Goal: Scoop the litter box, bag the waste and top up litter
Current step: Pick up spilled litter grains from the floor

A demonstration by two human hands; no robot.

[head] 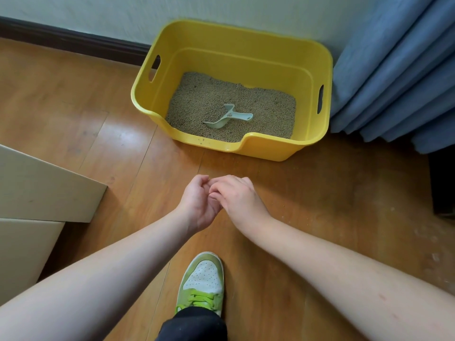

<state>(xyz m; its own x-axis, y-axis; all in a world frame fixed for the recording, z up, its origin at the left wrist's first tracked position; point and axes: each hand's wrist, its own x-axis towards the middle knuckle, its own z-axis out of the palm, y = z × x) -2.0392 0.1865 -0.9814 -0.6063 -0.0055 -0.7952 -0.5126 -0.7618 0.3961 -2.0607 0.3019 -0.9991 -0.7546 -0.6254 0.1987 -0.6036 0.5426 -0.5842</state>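
Item: yellow plastic litter box (248, 148), rectangular with rounded corners, slot handles cut into both short walls and a lowered entry lip on its near long side; it stands on the wooden plank floor (73, 114) against the pale wall, its right end just beside the hanging blue pleated curtain (398, 77). Contents: a layer of tan granular litter (197, 99) spread over the bottom, banked toward the near wall. On the litter, near the middle and toward the near edge: one pale green plastic scoop (227, 116), lying with its bowl to the left and its handle to the right, untouched. Loose grains lie scattered on the floor in front of the box. Person: left hand (199, 200) and right hand (237, 195) meet in mid-air over the floor, well short of the box, fingers curled and fingertips touching each other; whether anything is pinched between them cannot be told. Below: one green and white lace-up sneaker (203, 284) planted on the floor. Left edge: beige cardboard box flaps (37, 188).
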